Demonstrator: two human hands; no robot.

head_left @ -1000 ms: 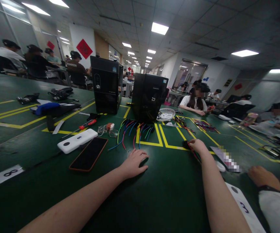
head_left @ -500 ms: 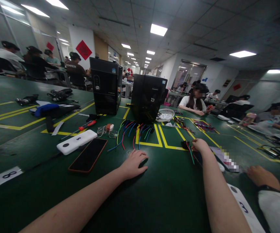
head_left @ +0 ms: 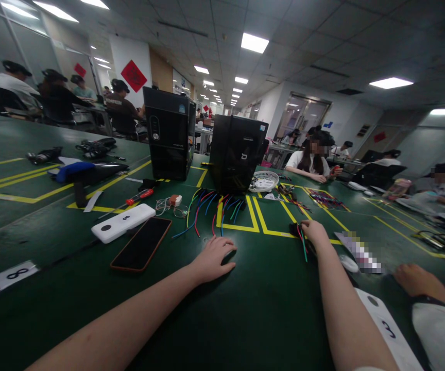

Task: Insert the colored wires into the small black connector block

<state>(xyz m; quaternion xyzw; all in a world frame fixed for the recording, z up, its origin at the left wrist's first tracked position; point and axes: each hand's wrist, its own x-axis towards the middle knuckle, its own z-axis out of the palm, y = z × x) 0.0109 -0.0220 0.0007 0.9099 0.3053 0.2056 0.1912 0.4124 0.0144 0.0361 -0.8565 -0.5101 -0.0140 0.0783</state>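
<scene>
My left hand point(head_left: 214, 260) rests on the green table with its fingers apart, holding nothing. In front of its fingertips lie loose ends of coloured wires point(head_left: 197, 214), red, blue, green and yellow. My right hand point(head_left: 315, 234) reaches forward on the right, fingers drawn together at a small bundle of red, blue and green wires point(head_left: 303, 242) with a black part at its upper end. The fingertips are partly hidden behind the hand. A black phone with an orange-brown edge point(head_left: 141, 245) lies to the left of my left hand.
Two black computer cases point(head_left: 168, 134) stand ahead. A white power bank point(head_left: 124, 222), a red screwdriver point(head_left: 139, 197) and a white basket point(head_left: 264, 180) lie around. A co-worker's hand point(head_left: 421, 283) is at the right, near another white power bank point(head_left: 387, 324). Yellow tape marks the table.
My right hand has shifted slightly left at the wires, and more of a white rounded object beside its wrist shows. My left hand stays in place.
</scene>
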